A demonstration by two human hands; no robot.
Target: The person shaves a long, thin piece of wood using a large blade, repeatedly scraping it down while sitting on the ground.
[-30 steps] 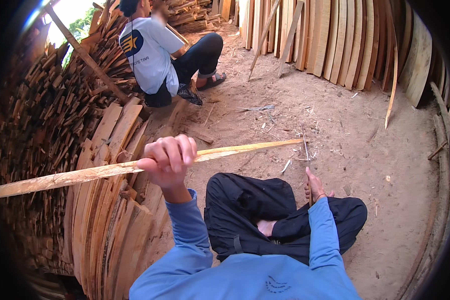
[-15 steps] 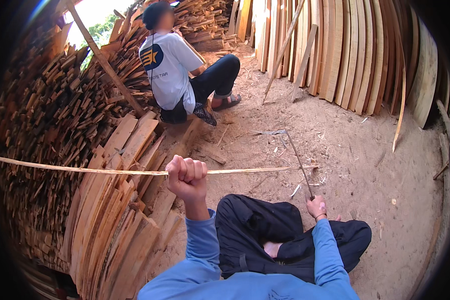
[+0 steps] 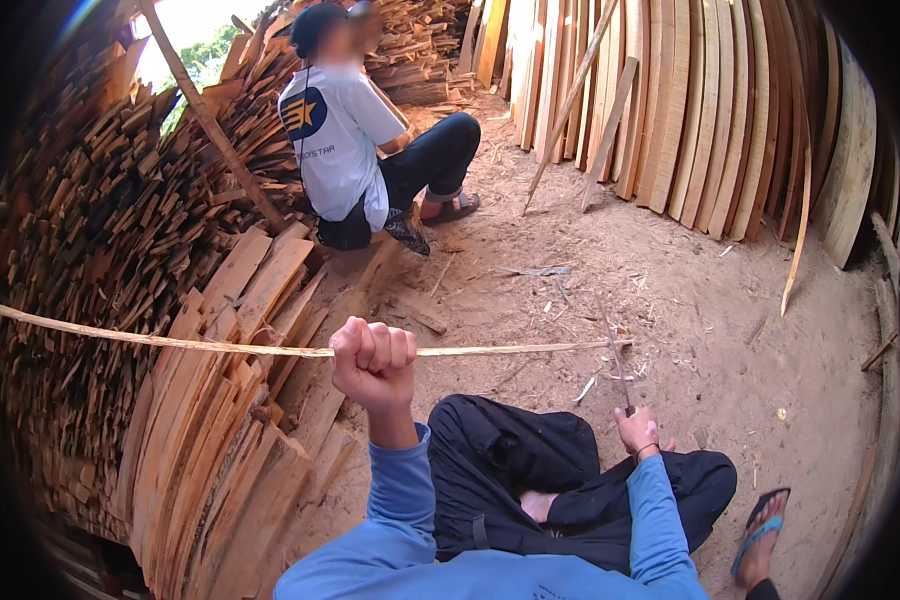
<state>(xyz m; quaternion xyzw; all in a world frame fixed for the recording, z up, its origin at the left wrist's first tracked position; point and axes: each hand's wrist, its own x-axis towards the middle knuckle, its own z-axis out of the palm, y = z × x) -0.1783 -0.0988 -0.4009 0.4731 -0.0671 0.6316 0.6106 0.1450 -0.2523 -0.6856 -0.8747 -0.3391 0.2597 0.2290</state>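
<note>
My left hand (image 3: 375, 365) is raised in front of me, closed in a fist around a long, thin wooden strip (image 3: 200, 347). The strip runs nearly level, from the far left edge of the picture to a point in front of my right hand. Low on the right, over my crossed legs, my right hand (image 3: 638, 430) is closed on the dark handle of a long, narrow-bladed knife (image 3: 613, 345). Its blade points away from me and is smeared by motion. It crosses the strip near the right end; whether the two touch I cannot tell.
Wooden planks (image 3: 185, 440) are stacked at my left, before a tall pile of split wood (image 3: 90, 250). Curved boards (image 3: 670, 110) lean at the far right. A person in a white shirt (image 3: 345, 120) sits ahead, another partly behind. A sandalled foot (image 3: 760, 535) stands at my right.
My right hand and the knife have come slightly nearer to me. The strip's right end has dipped a little. A sandalled foot has entered at the lower right, and a second head shows beside the seated person.
</note>
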